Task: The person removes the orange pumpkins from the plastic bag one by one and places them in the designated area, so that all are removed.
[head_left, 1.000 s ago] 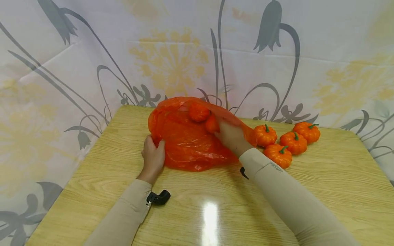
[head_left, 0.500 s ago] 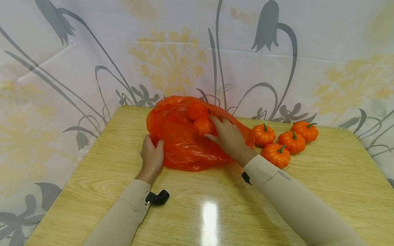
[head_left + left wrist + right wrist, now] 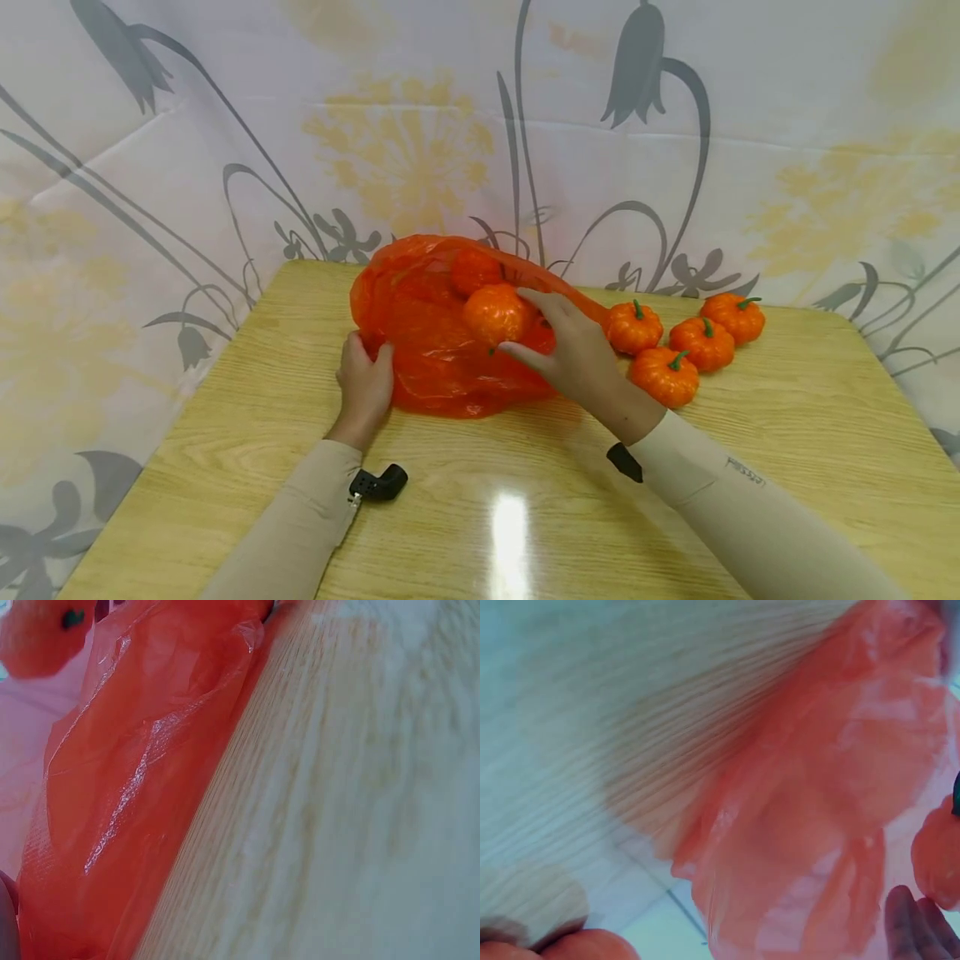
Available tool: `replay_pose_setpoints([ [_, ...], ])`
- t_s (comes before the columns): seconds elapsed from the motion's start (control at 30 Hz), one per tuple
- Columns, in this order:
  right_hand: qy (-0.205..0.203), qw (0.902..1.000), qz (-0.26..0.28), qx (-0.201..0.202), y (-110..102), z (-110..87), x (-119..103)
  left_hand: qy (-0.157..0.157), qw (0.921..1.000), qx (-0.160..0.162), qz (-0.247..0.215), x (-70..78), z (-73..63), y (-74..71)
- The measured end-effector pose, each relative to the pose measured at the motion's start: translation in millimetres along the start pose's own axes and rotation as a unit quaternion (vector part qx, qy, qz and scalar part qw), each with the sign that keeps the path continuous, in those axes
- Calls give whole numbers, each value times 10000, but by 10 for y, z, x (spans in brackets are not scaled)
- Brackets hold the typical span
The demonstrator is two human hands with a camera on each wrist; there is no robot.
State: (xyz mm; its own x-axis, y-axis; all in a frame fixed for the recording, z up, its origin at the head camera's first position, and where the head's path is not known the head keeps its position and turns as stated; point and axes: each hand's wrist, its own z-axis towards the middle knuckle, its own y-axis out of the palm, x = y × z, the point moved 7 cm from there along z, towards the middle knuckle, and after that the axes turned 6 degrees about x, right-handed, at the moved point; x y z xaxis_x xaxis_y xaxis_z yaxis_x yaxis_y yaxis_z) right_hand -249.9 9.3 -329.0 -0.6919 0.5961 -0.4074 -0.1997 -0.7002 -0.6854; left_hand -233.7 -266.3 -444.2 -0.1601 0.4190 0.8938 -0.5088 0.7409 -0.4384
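Observation:
An orange, see-through plastic bag (image 3: pixel 450 379) lies on its side on the table, its mouth spread wide. My left hand (image 3: pixel 363 379) grips the bag's left edge, thumb on the near side. Between thumb and fingers my right hand (image 3: pixel 577 354) holds a small orange toy pumpkin (image 3: pixel 495 312) in front of the bag, its green stem pointing down towards me. The left wrist view shows this pumpkin (image 3: pixel 45 637) above the bag film, and fingers (image 3: pixel 915 926) reach it in the right wrist view. Another pumpkin (image 3: pixel 476 271) shows redder inside the bag, behind the held one.
Several orange pumpkins (image 3: pixel 663 377) with green stems stand grouped on the wooden table (image 3: pixel 787 433) just right of the bag. A flower-patterned cloth (image 3: pixel 420 158) hangs behind the table's back edge. Both wrists carry small black cameras.
My right hand has drawn the pumpkin towards me from within the bag, so it now shows brighter, uncovered by film. My left hand keeps its grip on the bag edge.

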Motion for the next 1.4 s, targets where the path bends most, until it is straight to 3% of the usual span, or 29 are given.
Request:
replay_pose_setpoints([
  [0.17, 539, 9974, 418, -233, -174, -193, 62, -16, 10000, 11, -23, -24, -1, 4],
  [0.3, 1217, 9859, 966, -623, -270, -392, 173, -48, 9999, 71, -58, -36, -9, -8],
  [0.57, 2274, 9443, 1937, -1380, -369, -839, 416, -98, 9999, 81, -102, -47, -8, -23],
  [0.8, 2897, 9087, 2227, -2021, -435, -1130, 648, -89, 9999, 54, -65, -41, -8, -15],
  [1.03, 3621, 8607, 2555, -2506, -394, -1271, 861, -127, 9999, 53, -55, -18, -15, -20],
  [1.2, 3893, 8410, 2571, -2739, -395, -1352, 986, -135, 9999, 56, -31, -13, -11, -11],
  [1.4, 4126, 8273, 2426, -2942, -452, -1452, 1136, -50, 10000, 49, -15, 3, -12, 1],
])
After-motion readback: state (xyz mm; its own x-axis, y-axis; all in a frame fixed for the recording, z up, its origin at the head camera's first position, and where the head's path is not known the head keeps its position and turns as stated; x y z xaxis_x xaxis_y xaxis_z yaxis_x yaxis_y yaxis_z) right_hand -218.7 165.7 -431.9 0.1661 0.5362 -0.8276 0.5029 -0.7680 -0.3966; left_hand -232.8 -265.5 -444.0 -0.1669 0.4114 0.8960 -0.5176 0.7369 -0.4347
